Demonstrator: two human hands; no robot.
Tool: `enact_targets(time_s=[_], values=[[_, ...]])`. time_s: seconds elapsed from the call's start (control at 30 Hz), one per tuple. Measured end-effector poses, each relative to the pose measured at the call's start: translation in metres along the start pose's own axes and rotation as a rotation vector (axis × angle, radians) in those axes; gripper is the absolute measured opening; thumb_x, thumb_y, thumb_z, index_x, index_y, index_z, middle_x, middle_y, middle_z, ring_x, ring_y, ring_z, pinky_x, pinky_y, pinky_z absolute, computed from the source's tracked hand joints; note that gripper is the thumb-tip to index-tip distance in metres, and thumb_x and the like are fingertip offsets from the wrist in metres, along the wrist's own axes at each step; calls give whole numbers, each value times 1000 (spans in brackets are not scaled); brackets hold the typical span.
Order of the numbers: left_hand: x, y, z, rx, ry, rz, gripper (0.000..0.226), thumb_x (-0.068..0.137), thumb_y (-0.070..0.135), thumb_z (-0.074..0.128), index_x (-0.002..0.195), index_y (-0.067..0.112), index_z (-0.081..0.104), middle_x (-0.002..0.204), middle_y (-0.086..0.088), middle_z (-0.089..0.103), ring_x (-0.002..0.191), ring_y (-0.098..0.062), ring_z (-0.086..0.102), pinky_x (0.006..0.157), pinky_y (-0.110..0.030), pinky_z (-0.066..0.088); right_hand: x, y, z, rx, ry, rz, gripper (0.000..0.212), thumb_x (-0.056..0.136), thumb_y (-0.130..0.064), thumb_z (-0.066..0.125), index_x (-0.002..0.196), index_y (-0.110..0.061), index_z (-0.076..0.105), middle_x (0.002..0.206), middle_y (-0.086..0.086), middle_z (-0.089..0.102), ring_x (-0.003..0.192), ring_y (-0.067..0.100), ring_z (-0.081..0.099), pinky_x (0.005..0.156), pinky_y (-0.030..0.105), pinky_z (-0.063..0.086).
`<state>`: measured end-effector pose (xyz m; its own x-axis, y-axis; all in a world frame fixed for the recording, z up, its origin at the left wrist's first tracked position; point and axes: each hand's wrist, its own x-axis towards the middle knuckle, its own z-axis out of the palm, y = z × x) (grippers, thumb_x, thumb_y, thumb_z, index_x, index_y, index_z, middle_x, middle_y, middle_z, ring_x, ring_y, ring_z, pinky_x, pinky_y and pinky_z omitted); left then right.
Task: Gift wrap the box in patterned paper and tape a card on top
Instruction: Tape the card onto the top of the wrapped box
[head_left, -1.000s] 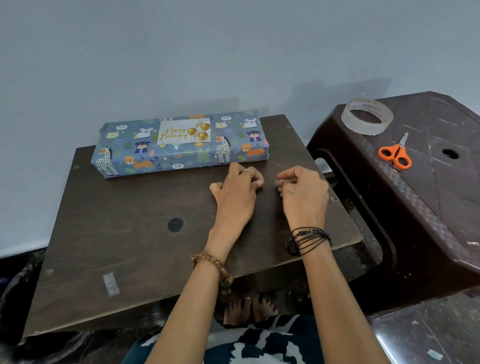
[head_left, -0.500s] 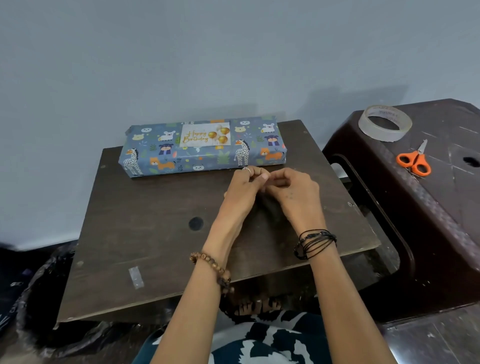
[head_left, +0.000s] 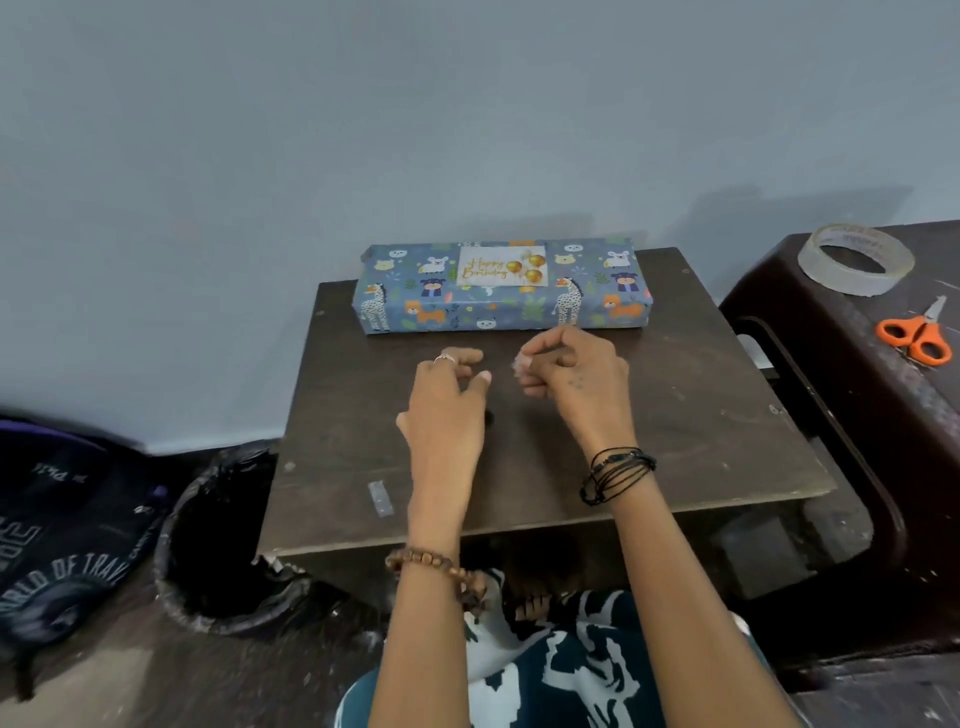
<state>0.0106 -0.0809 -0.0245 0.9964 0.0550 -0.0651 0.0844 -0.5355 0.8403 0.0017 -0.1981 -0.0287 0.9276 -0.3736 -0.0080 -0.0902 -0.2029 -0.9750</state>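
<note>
Your box (head_left: 501, 291) is in smooth printed paper with a faint sheen, and the card (head_left: 502, 266) has shiny gold lettering. It sits on a scuffed, matt dark wood board (head_left: 701, 415). The stool (head_left: 852, 395) is scratched brown plastic, tape roll (head_left: 856, 259) clear and glossy, scissors (head_left: 917, 335) orange plastic with metal blades.

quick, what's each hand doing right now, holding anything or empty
Left hand: open, fingers loosely curled above the table, holding nothing.
Right hand: fingers curled, pinching a small crumpled scrap, likely tape.
</note>
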Motion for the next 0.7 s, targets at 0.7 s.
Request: enact_targets(time_s=[0.7], values=[[-62,-79,-79,366,19,-14,29,84,11,65,109,23,62,134,-6,37,127,-21,34,96,-23,22,-21,2,75,-336,-304,-138,30,86,3,47,90,-18,69,84,2,67,85,17,65,85,40,54]])
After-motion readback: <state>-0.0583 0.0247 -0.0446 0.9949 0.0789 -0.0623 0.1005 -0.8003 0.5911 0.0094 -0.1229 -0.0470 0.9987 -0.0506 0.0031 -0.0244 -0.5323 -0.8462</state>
